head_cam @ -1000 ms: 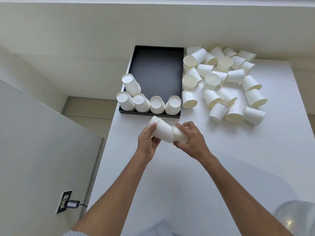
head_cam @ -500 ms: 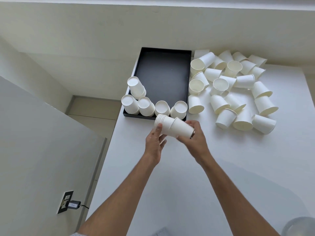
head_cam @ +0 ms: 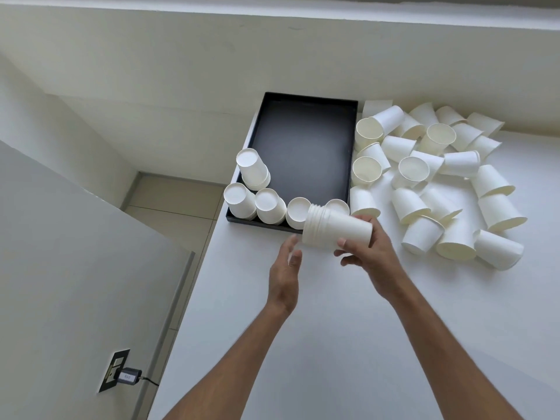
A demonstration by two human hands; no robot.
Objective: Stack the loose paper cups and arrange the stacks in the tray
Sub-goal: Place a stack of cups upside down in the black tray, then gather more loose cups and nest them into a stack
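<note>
From the head view, the right hand (head_cam: 368,253) holds a nested stack of white paper cups (head_cam: 336,227) on its side, fingers curled round the closed end and thumb beneath, while the left hand (head_cam: 283,277) hangs relaxed with fingers loosely straight, its tips just short of the stack's rims. Just beyond the fingers lies the black rectangular tray (head_cam: 303,140) with five upturned stacks, and to their right the heap of loose white paper cups (head_cam: 439,183). The stack looks light, thin-walled and easily crushed, so a gentle grip round its middle seems wisest.
</note>
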